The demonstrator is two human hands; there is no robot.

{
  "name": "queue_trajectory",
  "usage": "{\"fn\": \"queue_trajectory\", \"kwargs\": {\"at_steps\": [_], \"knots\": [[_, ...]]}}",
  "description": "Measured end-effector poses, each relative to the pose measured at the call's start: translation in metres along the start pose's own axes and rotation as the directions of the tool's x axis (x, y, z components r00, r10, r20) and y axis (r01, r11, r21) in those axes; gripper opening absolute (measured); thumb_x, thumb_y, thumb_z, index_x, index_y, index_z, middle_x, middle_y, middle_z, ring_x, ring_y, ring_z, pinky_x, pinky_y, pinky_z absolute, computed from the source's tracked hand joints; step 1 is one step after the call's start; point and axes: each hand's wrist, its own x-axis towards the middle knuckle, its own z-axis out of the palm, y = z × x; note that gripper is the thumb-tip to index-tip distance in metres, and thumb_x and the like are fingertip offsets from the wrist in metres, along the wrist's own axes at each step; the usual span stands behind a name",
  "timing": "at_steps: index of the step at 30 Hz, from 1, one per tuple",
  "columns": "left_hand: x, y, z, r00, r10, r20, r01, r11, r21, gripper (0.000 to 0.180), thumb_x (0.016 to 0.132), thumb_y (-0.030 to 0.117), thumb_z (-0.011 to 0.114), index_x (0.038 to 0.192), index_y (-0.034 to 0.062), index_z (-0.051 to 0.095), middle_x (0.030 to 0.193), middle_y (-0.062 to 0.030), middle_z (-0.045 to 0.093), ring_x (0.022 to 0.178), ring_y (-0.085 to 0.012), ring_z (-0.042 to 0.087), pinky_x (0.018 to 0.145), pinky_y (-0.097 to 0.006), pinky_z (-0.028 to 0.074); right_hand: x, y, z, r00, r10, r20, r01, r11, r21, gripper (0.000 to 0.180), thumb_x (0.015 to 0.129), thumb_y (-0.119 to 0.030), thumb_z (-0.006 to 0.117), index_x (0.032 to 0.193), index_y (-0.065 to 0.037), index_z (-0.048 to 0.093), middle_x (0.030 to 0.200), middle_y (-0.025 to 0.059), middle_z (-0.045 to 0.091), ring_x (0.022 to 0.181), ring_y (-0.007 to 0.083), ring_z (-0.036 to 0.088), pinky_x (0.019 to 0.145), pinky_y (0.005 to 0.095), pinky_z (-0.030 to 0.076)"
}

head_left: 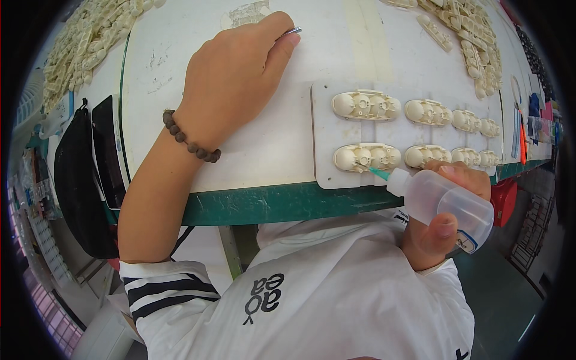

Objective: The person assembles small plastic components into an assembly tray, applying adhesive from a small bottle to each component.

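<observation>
My right hand (447, 207) is wrapped round a translucent squeeze bottle (441, 195) with a white cap and a thin green dispensing tip (379, 173). The bottle is tilted, and its tip points at a cream plastic part (384, 157) at the near left of a pale tray (322, 129). Whether the tip touches the part I cannot tell. Two rows of similar rounded cream parts (427, 112) sit on this tray. Left of it, my left hand (237, 72) is closed over the white table, a bead bracelet on its wrist. A small bit of metal (294, 30) sticks out between thumb and forefinger; the rest is hidden.
Heaps of cream parts lie at the far left (90, 45) and far right (474, 36) of the table (162, 120). The table's green edge (270, 204) runs in front of me. A black pouch (81, 180) hangs at the left, and an orange-handled tool (522, 144) lies at the right.
</observation>
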Motion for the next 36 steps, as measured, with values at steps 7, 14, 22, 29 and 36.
{"fn": "queue_trajectory", "kwargs": {"at_steps": [7, 14, 22, 29, 36], "knots": [[-0.003, -0.003, 0.001, 1.000, 0.012, 0.003, -0.012, 1.000, 0.002, 0.020, 0.096, 0.024, 0.054, 0.102, 0.0057, 0.061, 0.067, -0.0112, 0.058, 0.056, -0.0238, 0.053, 0.054, -0.032, 0.041, 0.015, 0.003, -0.008, 0.972, -0.233, 0.016, 0.229, 0.966, 0.121, 0.053, 0.080, -0.040, 0.068, 0.103, 0.005, 0.053, 0.068, 0.0072, 0.047, 0.056, 0.0143, 0.043, 0.052, 0.0282, 0.032], [0.000, 0.000, -0.001, 0.999, -0.028, 0.023, 0.028, 1.000, 0.011, 0.018, 0.095, 0.025, 0.053, 0.094, 0.0097, 0.062, 0.071, -0.0125, 0.064, 0.063, -0.0335, 0.062, 0.053, -0.042, 0.047, 0.013, -0.004, -0.014, 0.971, -0.239, 0.021, 0.239, 0.971, 0.025, 0.049, 0.080, -0.036, 0.067, 0.100, 0.006, 0.052, 0.065, 0.0036, 0.041, 0.053, 0.0106, 0.035, 0.050, 0.0274, 0.025], [-0.001, -0.001, 0.000, 1.000, -0.021, 0.020, 0.021, 1.000, 0.006, 0.019, 0.095, 0.026, 0.052, 0.093, 0.0093, 0.061, 0.069, -0.0125, 0.063, 0.062, -0.0339, 0.061, 0.053, -0.042, 0.045, 0.005, 0.007, -0.037, 0.960, -0.219, 0.177, 0.224, 0.974, -0.010, 0.068, 0.076, -0.040, 0.080, 0.121, 0.001, 0.047, 0.078, 0.0061, 0.046, 0.066, 0.0117, 0.040, 0.056, 0.0279, 0.032], [-0.002, 0.000, -0.003, 1.000, -0.019, 0.017, 0.019, 1.000, -0.017, 0.017, 0.095, 0.025, 0.052, 0.094, 0.0092, 0.060, 0.070, -0.0131, 0.062, 0.064, -0.0342, 0.060, 0.054, -0.041, 0.045, 0.011, 0.009, -0.028, 0.944, -0.328, 0.023, 0.323, 0.937, 0.131, 0.051, 0.078, -0.036, 0.070, 0.100, 0.006, 0.052, 0.067, 0.0050, 0.045, 0.053, 0.0099, 0.035, 0.050, 0.0274, 0.025], [-0.001, 0.002, -0.003, 0.997, -0.058, 0.048, 0.061, 0.997, -0.049, 0.017, 0.095, 0.024, 0.053, 0.097, 0.0085, 0.059, 0.071, -0.0131, 0.062, 0.064, -0.0325, 0.060, 0.056, -0.039, 0.045, 0.010, 0.010, -0.036, 0.932, -0.248, -0.264, 0.260, 0.965, 0.010, 0.050, 0.078, -0.036, 0.068, 0.100, 0.007, 0.053, 0.072, 0.0080, 0.049, 0.057, 0.0125, 0.043, 0.053, 0.0263, 0.032]]}}
